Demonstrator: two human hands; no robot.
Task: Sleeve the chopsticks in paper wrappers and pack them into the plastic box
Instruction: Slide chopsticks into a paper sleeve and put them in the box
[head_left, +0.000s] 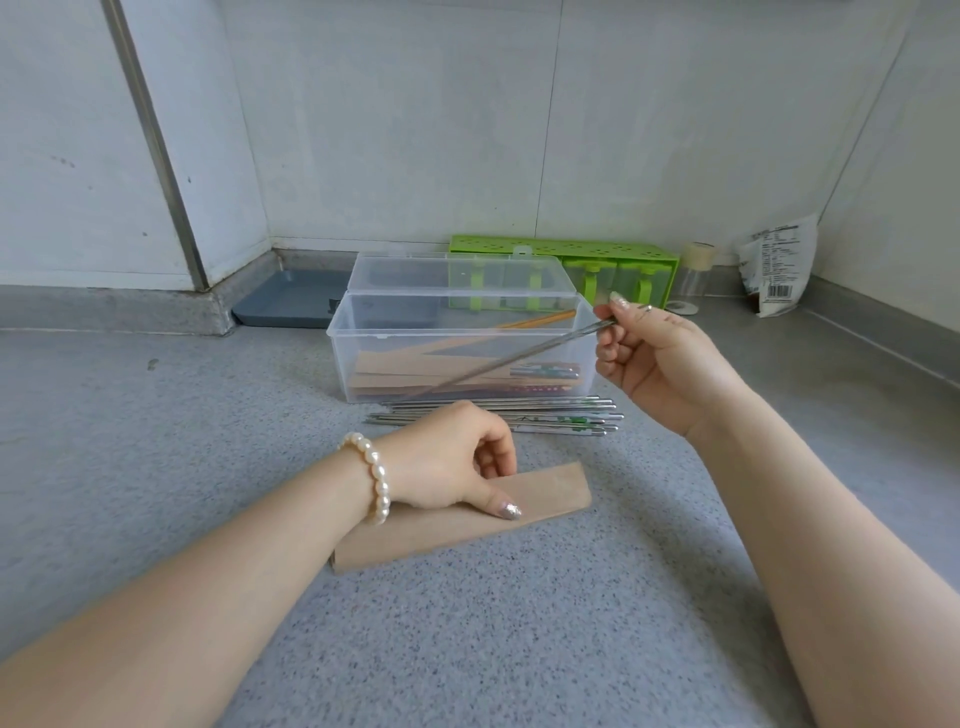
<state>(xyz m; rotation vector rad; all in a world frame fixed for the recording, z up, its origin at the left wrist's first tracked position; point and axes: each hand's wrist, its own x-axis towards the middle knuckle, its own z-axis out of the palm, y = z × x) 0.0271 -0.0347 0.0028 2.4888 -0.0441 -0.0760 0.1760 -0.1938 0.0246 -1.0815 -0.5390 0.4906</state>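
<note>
While my left hand (447, 462) pins the paper wrapper (462, 519) flat, my right hand (660, 364) holds a steel chopstick (498, 361) ready to sleeve.

Largest first: the clear plastic box (363, 358) stands open behind the wrapper, with several sleeved pairs lying in it, and bare metal chopsticks (498, 415) lie in a row between box and wrapper. The wrapper is a long brown kraft sleeve, its long axis running from near left to far right, its slanted mouth at the right end, toward my right hand. My left thumb presses on it, the other fingers curled above. My right fingers pinch the chopstick's thick end; its thin tip slants down and left, above the wrapper and in front of the box. That tip, I reckon, must swing round to the mouth.
</note>
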